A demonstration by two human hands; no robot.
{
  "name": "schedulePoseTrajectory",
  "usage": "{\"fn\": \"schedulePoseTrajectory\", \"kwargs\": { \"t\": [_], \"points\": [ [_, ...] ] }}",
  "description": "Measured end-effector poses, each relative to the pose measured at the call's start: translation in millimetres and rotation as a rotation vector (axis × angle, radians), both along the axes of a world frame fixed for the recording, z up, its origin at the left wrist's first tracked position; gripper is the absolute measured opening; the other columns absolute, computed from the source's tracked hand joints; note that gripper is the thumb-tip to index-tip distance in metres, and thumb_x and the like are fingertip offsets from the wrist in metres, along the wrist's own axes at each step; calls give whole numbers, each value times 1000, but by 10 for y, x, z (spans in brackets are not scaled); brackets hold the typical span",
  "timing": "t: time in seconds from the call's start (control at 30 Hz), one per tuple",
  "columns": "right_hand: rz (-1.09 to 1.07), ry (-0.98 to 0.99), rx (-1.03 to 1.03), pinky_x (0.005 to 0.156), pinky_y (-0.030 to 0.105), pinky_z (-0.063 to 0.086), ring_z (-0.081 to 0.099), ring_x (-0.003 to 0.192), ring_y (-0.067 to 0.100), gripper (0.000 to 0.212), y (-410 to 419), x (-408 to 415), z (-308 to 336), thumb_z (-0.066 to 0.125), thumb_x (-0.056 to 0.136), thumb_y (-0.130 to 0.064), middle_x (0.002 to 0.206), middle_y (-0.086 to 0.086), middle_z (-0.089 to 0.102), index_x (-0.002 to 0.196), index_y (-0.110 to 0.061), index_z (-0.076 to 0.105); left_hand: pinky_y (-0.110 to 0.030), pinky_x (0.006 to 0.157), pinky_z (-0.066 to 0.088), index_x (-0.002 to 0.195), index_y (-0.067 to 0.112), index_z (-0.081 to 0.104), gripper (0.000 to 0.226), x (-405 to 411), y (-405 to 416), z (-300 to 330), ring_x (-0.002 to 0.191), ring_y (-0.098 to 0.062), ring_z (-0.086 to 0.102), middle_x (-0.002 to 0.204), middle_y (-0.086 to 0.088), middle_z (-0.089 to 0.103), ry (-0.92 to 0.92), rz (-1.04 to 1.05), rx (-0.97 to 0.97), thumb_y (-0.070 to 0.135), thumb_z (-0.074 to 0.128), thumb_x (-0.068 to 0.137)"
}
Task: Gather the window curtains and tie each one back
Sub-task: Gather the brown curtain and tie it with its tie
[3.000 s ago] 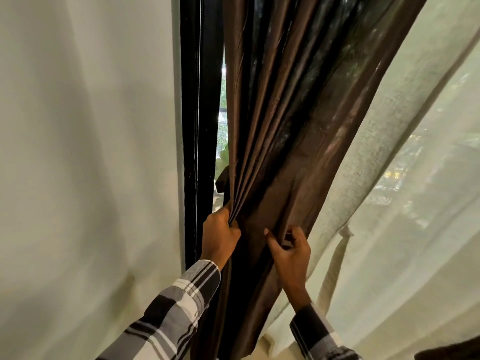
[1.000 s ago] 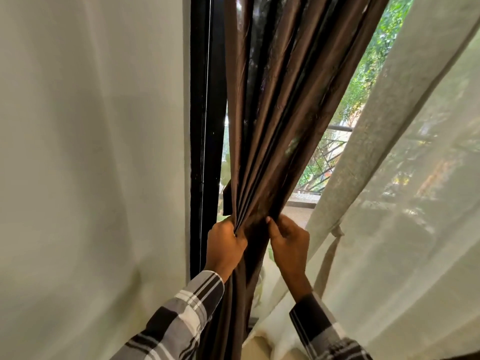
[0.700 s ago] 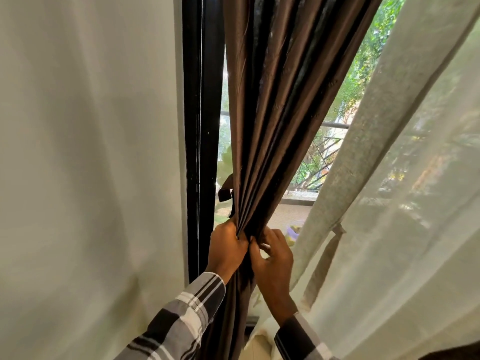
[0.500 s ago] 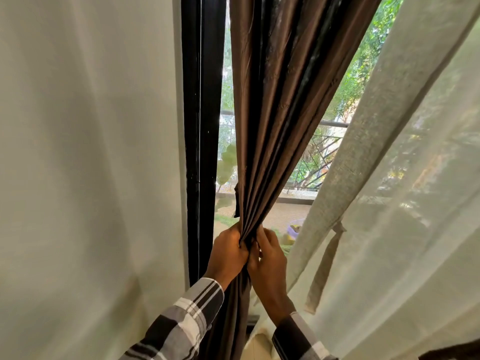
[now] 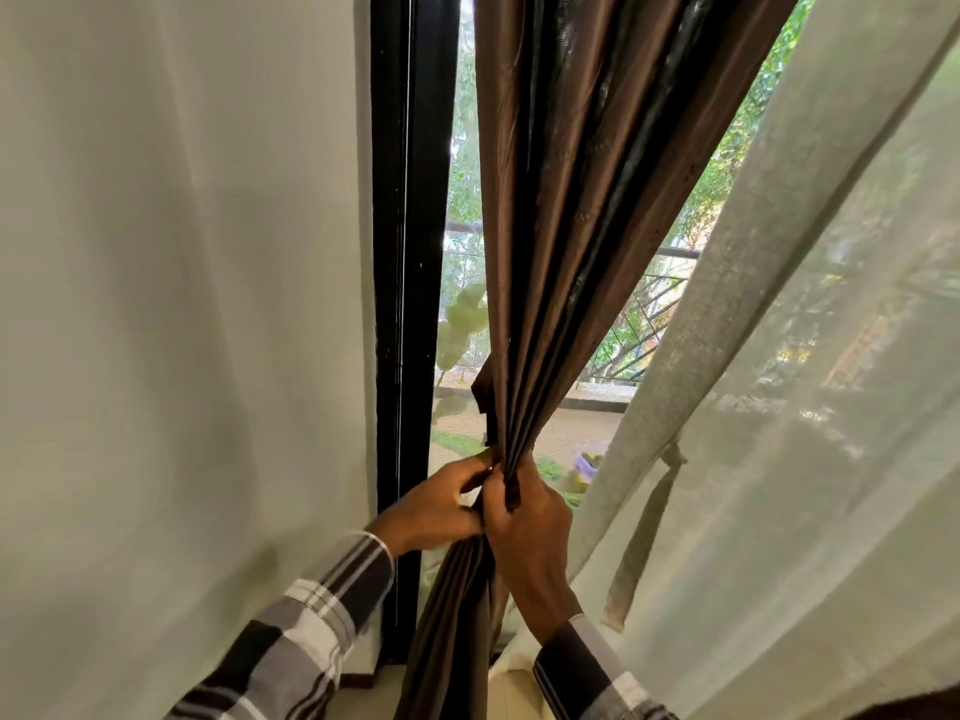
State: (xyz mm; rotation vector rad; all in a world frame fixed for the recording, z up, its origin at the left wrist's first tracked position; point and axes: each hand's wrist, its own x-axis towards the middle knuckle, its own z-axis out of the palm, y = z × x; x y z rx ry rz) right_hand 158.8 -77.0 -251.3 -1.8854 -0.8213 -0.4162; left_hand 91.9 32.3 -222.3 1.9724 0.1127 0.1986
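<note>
Left hand (image 5: 441,506) rotated sideways, pinching tie | right hand (image 5: 530,517) still clutches bunched brown curtain (image 5: 550,252)

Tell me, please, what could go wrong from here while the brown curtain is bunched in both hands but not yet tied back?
1. The brown curtain is gathered only by the left hand and right hand; if either lets go to reach for a tie, the pleats may fan out again.
2. The short brown strap hangs at the curtain's left edge, above the hands; it may slip out of reach.
3. The sheer curtain hangs close on the right and could get caught in the bundle.
</note>
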Motion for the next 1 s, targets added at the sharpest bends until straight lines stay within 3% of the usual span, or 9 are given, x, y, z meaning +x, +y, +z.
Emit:
{"fn": "schedulePoseTrajectory", "kwargs": {
  "t": [0.1,0.2,0.3,0.4,0.5,0.6,0.7,0.83,1.0],
  "points": [
    [0,-67,-50,48,12,30,48,50,5,45,16,28,-25,41,92,-34,66,-2,62,128,-13,58,-23,100,46,139,28,44,63,-32,69,208,124,1,51,132,20,56,-67,-47,-180,-1,65,87],
    [60,-121,-88,48,13,30,46,50,6,22,51,66,-66,53,97,-22,65,1,61,111,-8,61,-29,99,49,126,23,58,38,16,-41,420,112,-5,62,119,7,67,-133,50,-232,25,67,89],
    [112,-131,-100,48,7,30,46,52,4,13,79,67,-66,56,96,-19,69,2,63,99,-7,62,-26,80,56,107,29,63,37,152,-214,567,83,0,68,92,11,71,-151,399,2,52,71,79],
    [219,-147,-97,53,3,33,46,50,-2,25,28,41,-11,52,96,-31,70,-7,61,99,-9,63,-28,64,57,91,23,62,22,276,-260,601,67,-9,66,74,9,66,-202,682,191,44,67,84],
    [467,-46,-91,60,12,49,61,61,-8,29,-124,146,186,57,95,-37,78,-13,71,110,-15,69,-38,66,59,91,18,67,18,340,-231,585,71,-20,68,79,2,69,-261,773,295,35,61,87],
    [287,103,214,63,27,57,67,63,1,29,-215,520,420,64,88,-38,71,-15,72,114,-30,71,-42,68,56,94,16,66,13,301,-231,627,77,-26,65,102,2,64,-300,789,439,27,63,86],
    [119,170,301,75,46,60,73,75,16,31,-184,1005,703,67,89,-22,89,-4,75,120,-25,68,-42,65,56,90,15,67,13,295,-224,647,83,-21,62,123,8,49,-349,738,483,27,65,85],
    [394,256,77,87,43,58,69,103,22,44,-64,1257,994,63,86,7,119,1,69,125,-13,64,-41,72,57,92,19,69,15,346,-202,652,94,-19,59,132,10,45,-288,672,474,33,65,86],
    [718,403,-82,74,30,59,69,99,11,47,28,1204,1074,50,79,31,95,-5,76,100,-6,70,-41,73,56,102,24,65,20,306,-153,752,81,-20,65,103,6,65,-195,607,396,34,64,86]
  ]
}}
